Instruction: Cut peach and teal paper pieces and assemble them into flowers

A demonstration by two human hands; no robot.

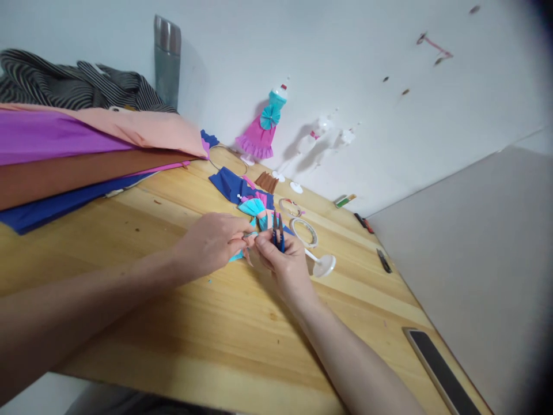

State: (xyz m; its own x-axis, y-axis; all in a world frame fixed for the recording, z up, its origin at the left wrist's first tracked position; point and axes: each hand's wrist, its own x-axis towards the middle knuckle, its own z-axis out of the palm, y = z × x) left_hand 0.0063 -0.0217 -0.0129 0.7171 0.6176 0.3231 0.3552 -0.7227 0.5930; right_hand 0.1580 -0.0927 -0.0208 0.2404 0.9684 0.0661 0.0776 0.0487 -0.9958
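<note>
My left hand (pixel 209 242) has thumb and fingers pinched together on a small, narrow strip of peach paper-like material (pixel 251 238), just above the pale wooden table (pixel 173 340). My right hand (pixel 285 265) is closed round a pair of small dark-bladed scissors with blue handles (pixel 279 233), blades pointing away from me, while its thumb reaches in at the strip; whether that thumb presses on it I cannot tell. Just beyond my fingers lies a pleated turquoise piece of paper-like material (pixel 252 207), with more peach across it.

A slim white stand with a round foot (pixel 325 266) lies tilted beside my right hand, its stem running behind my fingers, so I cannot see what its upper end carries.

As I judge it, one outfit is done: the miniature dress form in a magenta ruffled skirt and turquoise top (pixel 261 135) stands by the wall, fan-shaped bow in place. The small turquoise-and-peach work at my fingers looks only part made, its pieces loose and uneven. Two mostly bare white miniature stands (pixel 324 125) carry no skirts yet, and the crumpled navy-blue material (pixel 228 183) and the brown pleated piece (pixel 266 182) lie unattached on the table
</note>
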